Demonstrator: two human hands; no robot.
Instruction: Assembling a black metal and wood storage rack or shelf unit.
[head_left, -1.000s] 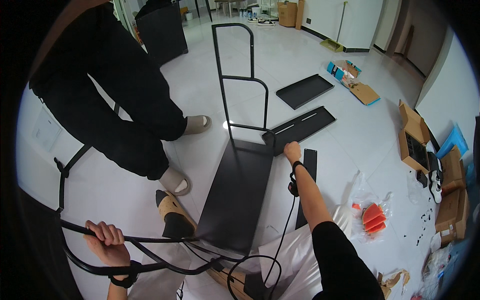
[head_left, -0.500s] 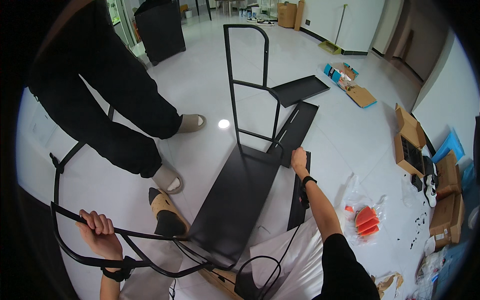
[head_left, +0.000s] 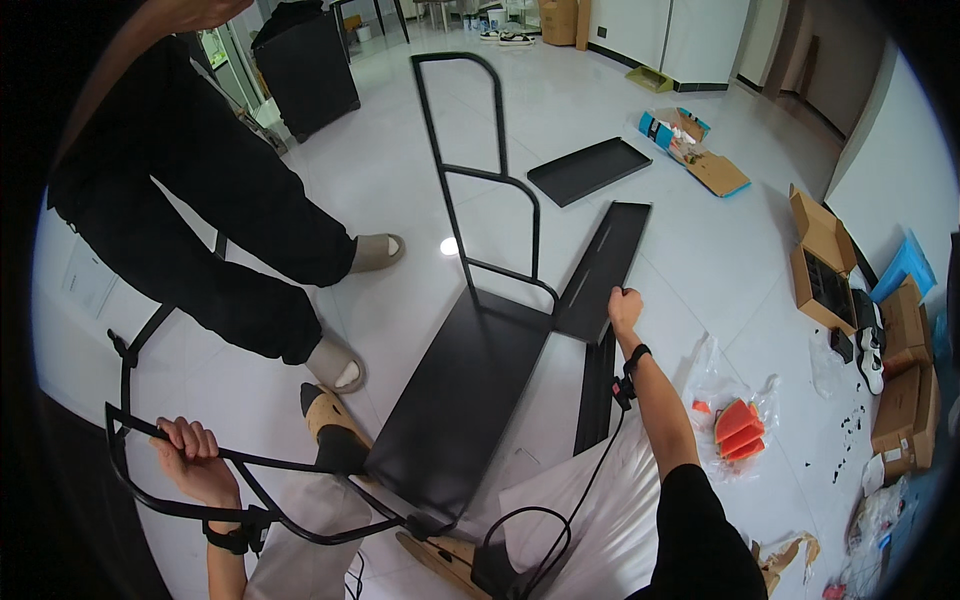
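Observation:
My left hand (head_left: pixel 200 462) is wrapped round a bent black metal tube frame (head_left: pixel 290 465) at the lower left. That frame meets the near end of a wide black metal shelf panel (head_left: pixel 455 390). At the panel's far end stands a second black tube frame (head_left: pixel 487 174) with crossbars. My right hand (head_left: pixel 626 310) grips the near right edge of a slotted black metal panel (head_left: pixel 606 262), its fingers closed. A narrow dark strip (head_left: pixel 596 395) lies below that hand, partly under the slotted panel. Another black tray-like panel (head_left: pixel 590 170) rests on the floor farther back.
Another person in black trousers (head_left: pixel 230 260) and slippers stands at the left. On the right are sliced red fruit (head_left: pixel 740 430) on plastic, an open cardboard box (head_left: pixel 825 275), stacked cartons (head_left: pixel 900 420) and shoes. A torn blue-and-brown box (head_left: pixel 690 150) lies farther back.
My right hand has shifted right and the slotted panel has moved right with it, away from the back panel. The other person's forearm has come into view at top left. My left hand keeps its hold.

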